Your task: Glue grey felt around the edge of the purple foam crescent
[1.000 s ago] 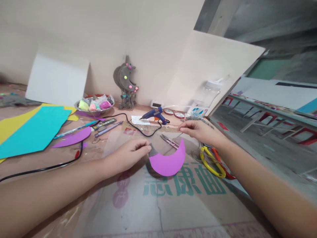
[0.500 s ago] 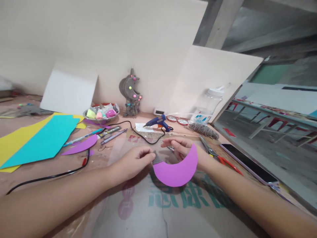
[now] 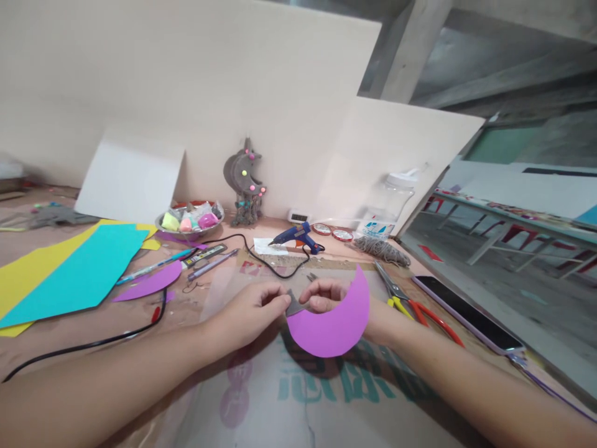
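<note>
A purple paper crescent [image 3: 332, 326] is held up over a sheet of cardboard with green print [image 3: 321, 398]. My left hand [image 3: 252, 308] pinches its left tip, where a small grey piece shows. My right hand [image 3: 329, 295] is curled behind the crescent's inner curve, fingertips close to the same tip and touching the paper. Both hands meet near the middle of the table.
A blue glue gun [image 3: 296, 236] with black cord lies behind the hands. Scissors and pliers [image 3: 403, 298] and a phone [image 3: 469, 314] lie to the right. Teal and yellow sheets [image 3: 74, 267], pens, a second purple crescent [image 3: 152, 283] and a bowl of clay [image 3: 189, 221] are on the left.
My right hand came back from the far right side of the table to the crescent and now touches it beside my left hand. The crescent lifted and tilted slightly.
</note>
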A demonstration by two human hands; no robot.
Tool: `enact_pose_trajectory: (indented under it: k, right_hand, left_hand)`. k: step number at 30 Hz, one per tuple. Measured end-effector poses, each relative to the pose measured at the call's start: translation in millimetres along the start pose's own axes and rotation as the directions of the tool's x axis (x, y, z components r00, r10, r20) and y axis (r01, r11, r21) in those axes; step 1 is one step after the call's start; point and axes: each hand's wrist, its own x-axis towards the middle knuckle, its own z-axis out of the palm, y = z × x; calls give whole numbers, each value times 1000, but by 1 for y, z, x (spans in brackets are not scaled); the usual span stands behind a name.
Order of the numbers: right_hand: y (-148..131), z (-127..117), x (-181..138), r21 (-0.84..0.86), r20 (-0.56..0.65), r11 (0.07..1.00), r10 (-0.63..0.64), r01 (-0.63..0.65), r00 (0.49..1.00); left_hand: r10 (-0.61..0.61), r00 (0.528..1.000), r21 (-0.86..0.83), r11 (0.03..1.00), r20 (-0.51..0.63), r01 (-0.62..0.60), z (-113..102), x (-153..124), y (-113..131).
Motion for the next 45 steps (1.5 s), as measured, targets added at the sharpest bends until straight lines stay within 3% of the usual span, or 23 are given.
enact_pose_trajectory:
  k: [5, 11, 21, 24, 27, 30, 32, 37, 40, 45]
  right_hand:
    - [4, -2, 3, -115, -74, 993, -45, 36, 996]
    - [14, -7, 13, -130, -96, 990, -64, 52, 993]
    - [33, -7, 21, -199, -186, 945, -297, 260, 937]
    - [27, -5, 18, -231, -297, 925, -361, 300, 884]
    - [20, -6, 12, -95, -416, 913, -398, 396, 817]
    - [18, -7, 7, 26, -376, 872, -445, 490, 813]
    - [18, -5, 5, -12, -331, 892, -431, 453, 840]
    - [19, 7, 1, -270, -267, 942, -271, 198, 925]
    - [16, 11, 0, -295, -271, 933, -288, 206, 919]
    - [14, 11, -1, -338, -257, 918, -304, 209, 918]
  left_hand:
    - [-14, 1000, 38, 999, 14, 13, -1, -1, 4]
    - [8, 1000, 36, 999, 26, -9, -1, -1, 1]
    - [-4, 1000, -17, 1000, 18, 5, -2, -1, 2]
    - [-15, 999, -8, 1000, -47, 15, -5, 1, 2]
    - [-19, 986, 11, 1000, -168, 21, -7, 2, 2]
    - [-57, 967, 6, 998, -250, 60, -8, 2, 3]
    - [-73, 963, -12, 997, -261, 72, -8, 1, 3]
    - [22, 983, 45, 999, -185, -14, -7, 0, 2]
    - [54, 988, 48, 998, -146, -47, -7, 1, -1]
    - [-2, 994, -78, 997, -110, -6, -5, 2, -5]
